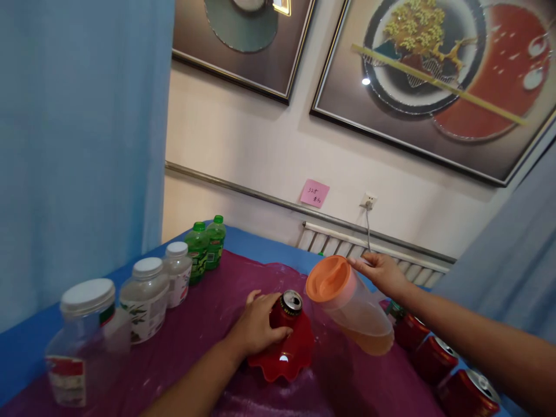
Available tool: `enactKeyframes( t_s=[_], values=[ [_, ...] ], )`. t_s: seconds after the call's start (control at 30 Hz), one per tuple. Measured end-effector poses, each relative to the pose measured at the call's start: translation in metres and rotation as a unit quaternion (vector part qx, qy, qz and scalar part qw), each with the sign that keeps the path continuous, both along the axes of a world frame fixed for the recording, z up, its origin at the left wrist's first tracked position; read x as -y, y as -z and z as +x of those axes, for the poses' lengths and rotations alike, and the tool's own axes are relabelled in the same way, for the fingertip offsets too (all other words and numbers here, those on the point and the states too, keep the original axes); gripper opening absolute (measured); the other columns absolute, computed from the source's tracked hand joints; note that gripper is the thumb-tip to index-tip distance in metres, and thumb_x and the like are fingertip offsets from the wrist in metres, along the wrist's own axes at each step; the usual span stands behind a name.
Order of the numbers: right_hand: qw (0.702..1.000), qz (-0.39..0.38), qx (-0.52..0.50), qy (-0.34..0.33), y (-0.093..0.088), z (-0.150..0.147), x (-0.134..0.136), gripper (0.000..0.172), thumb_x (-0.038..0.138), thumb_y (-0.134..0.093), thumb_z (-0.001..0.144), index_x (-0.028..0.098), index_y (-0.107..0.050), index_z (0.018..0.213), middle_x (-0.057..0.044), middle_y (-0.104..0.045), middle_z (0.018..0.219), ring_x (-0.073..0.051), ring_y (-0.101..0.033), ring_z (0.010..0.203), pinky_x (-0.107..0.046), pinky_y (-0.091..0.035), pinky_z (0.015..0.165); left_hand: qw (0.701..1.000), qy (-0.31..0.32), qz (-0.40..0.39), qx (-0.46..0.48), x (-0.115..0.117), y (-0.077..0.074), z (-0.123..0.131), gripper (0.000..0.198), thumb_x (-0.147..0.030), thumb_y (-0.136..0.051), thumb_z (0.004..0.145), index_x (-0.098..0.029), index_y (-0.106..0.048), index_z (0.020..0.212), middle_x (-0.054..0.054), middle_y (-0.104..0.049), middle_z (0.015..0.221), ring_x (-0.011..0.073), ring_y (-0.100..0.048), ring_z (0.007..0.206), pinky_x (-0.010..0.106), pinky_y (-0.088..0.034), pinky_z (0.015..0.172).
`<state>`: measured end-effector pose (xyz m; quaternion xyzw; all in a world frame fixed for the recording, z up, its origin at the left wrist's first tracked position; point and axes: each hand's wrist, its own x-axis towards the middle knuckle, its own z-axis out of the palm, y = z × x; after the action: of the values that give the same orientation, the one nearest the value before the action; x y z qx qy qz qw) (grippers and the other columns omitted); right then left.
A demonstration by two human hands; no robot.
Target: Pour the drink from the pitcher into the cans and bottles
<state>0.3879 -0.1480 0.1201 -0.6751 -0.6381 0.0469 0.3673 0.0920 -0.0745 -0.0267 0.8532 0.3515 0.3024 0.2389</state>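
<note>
My left hand (257,325) is wrapped round a dark red drink can (286,313), whose opened silver top faces up. Under the can lies a red dish with a wavy rim (299,353). To the right, my right hand (382,273) grips a clear plastic pitcher (358,313) at its far side, where the handle is mostly hidden. The pitcher has an orange lid (328,279) and leans towards the can, lid to the left. Some brownish liquid shows low in it. Lid and can stand apart.
Along the left stand clear jars with white lids (147,295) and two green bottles (197,249). Several red cans (434,356) line the right, partly behind my forearm. A purple cover (243,278) lies over the blue table surface (260,240). Behind are a radiator (339,240) and blue curtains (82,127).
</note>
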Motion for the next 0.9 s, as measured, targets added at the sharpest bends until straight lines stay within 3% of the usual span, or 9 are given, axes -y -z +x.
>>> enactKeyframes(
  t_s=[0.9],
  values=[
    [0.996, -0.043, 0.072, -0.005, -0.003, -0.013, -0.004, 0.064, 0.079, -0.054, 0.078, 0.025, -0.026, 0.057, 0.007, -0.021, 0.055, -0.010, -0.022, 0.050, -0.026, -0.017, 0.047, 1.000, 0.013, -0.014, 0.009, 0.005, 0.001, -0.001, 0.067, -0.042, -0.085, 0.063, -0.024, -0.061, 0.123, 0.008, -0.073, 0.120, 0.0342, -0.064, 0.117, 0.058, -0.021, 0.117]
  ],
)
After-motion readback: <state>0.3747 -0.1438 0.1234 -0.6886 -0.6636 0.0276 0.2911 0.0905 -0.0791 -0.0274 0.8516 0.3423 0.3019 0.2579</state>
